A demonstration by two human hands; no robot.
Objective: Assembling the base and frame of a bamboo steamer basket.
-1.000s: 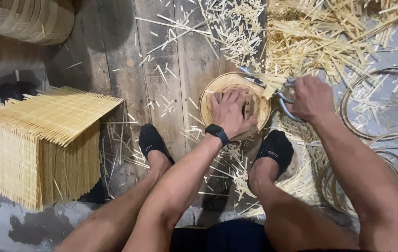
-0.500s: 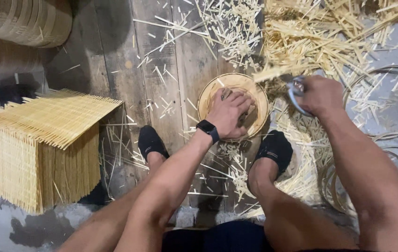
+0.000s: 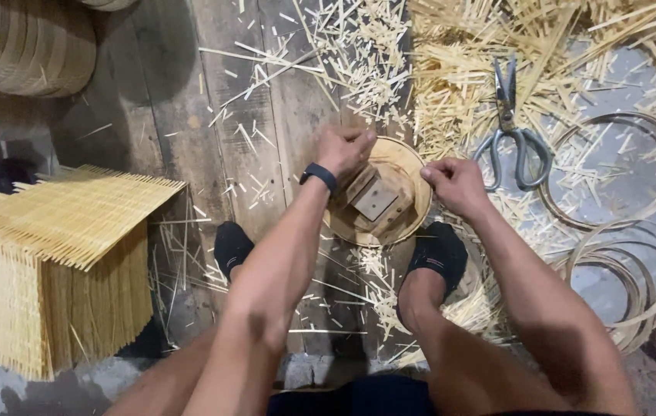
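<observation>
- Left hand point(image 3: 346, 150): fingers curled into a fist, gripping the far rim of the round bamboo tray point(image 3: 413, 173), apparently to steady it.
- Right hand point(image 3: 455, 185): fingers pressed together, pinching the tray's right rim.
- The tray sits on the floorboards point(image 3: 228, 100) between both socked feet point(image 3: 436, 250), a small wooden block point(image 3: 374, 200) inside it.
- Scissors point(image 3: 509, 131) lie just beyond the right hand, amid bamboo offcuts point(image 3: 459, 77).
- Bamboo hoops point(image 3: 613, 169) at the right edge; stacked woven mats point(image 3: 51, 262) at the left.
</observation>
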